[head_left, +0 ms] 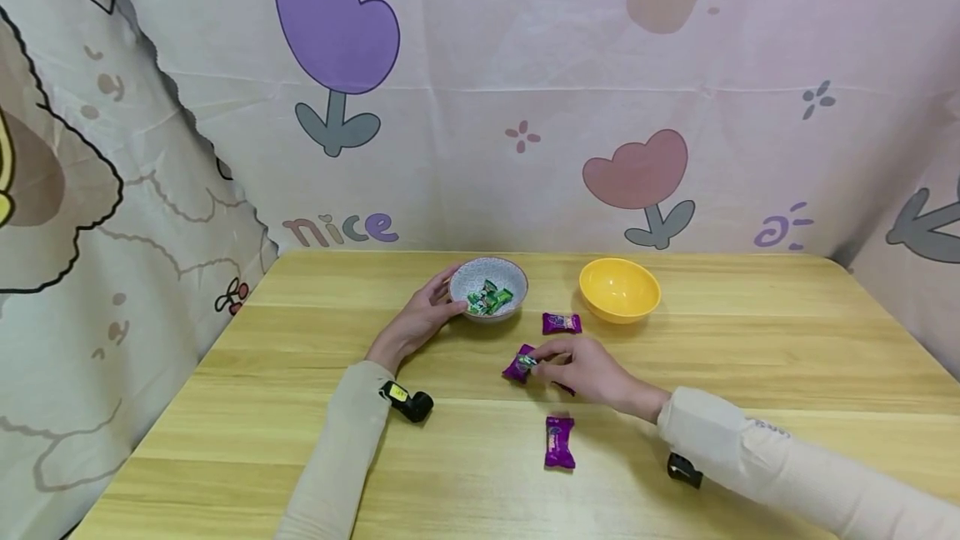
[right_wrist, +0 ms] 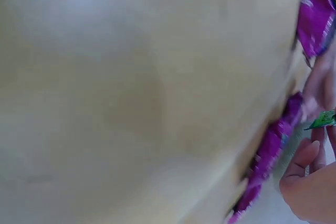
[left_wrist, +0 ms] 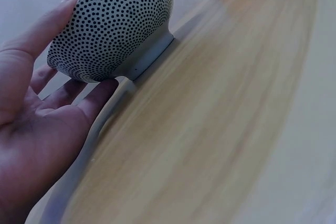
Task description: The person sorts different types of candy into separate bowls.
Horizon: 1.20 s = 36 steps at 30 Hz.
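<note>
Green candy (head_left: 527,362) pinched in right hand (head_left: 583,367), left hand (head_left: 422,313) gripping dotted bowl (left_wrist: 118,30) by its side

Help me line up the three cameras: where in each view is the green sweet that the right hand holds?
Head: the green sweet is in the lower half, a little right of centre, pinched by the right hand.
Left wrist: not in it.
Right wrist: the green sweet is at the right edge, a little below mid-height.
Shared landmark: purple sweets show in all three views.

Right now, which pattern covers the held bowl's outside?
Dark dots cover the pale bowl, clearest in left wrist view.
</note>
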### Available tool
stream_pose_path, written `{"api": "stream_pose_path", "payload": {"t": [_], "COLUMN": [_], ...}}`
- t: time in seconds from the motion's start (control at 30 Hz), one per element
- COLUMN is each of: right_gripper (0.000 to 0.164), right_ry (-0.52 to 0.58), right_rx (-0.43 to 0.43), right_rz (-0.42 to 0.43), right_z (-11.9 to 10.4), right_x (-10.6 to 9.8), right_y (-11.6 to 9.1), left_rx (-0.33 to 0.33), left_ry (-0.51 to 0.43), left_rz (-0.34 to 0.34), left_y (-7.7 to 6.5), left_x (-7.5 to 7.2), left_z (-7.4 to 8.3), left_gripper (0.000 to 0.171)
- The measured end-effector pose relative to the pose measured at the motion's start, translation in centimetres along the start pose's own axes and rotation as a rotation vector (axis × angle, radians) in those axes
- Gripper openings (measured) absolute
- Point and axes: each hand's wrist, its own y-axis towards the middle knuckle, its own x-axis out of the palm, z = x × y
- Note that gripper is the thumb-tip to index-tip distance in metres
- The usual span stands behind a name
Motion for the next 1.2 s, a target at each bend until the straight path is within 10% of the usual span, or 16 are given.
{"api": "stream_pose_path", "payload": {"t": [1.2], "right_gripper": [0.030], "right_ry": [0.104], "right_rx": [0.174], "right_rz": [0.099], "right_z": [-3.8], "right_x": [-3.7], "right_y": [9.7], "left_rx": [0.019], "left_ry": [0.013], "left_rz": [-0.023], "left_y": [0.0], "left_x": [-0.1], "left_z": [0.1], "left_gripper": [0.076]}}
